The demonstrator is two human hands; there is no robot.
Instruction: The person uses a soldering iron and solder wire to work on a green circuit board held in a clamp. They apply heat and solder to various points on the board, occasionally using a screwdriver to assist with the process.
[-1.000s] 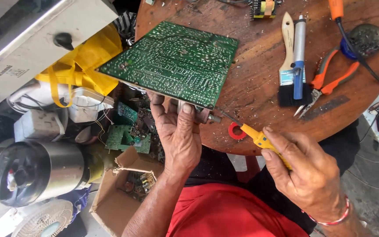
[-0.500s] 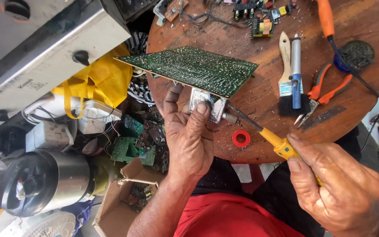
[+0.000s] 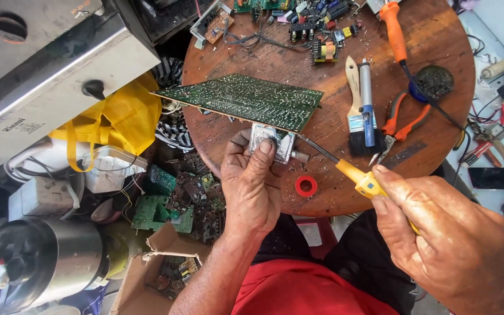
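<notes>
A large green circuit board (image 3: 246, 100) is tilted up on its near edge over the round wooden table (image 3: 427, 35). My left hand (image 3: 253, 186) grips a small metal box (image 3: 270, 141) fixed to the board's near edge, thumb pressed on it. My right hand (image 3: 450, 245) holds a yellow-handled screwdriver (image 3: 357, 178); its thin shaft reaches to the right side of the metal box.
A red ring (image 3: 305, 186) lies by the table's near edge. A paintbrush (image 3: 358, 111), a blue tool (image 3: 368, 102), orange pliers (image 3: 401, 119) and an orange-handled soldering iron (image 3: 394, 32) lie on the right. Loose components (image 3: 316, 26) sit at the back. Scrap boards (image 3: 173, 198), a cardboard box (image 3: 147, 274) and appliances crowd the left.
The board has tipped from nearly flat to steeply on edge. My left hand moved onto the metal box, and the screwdriver tip came in against it.
</notes>
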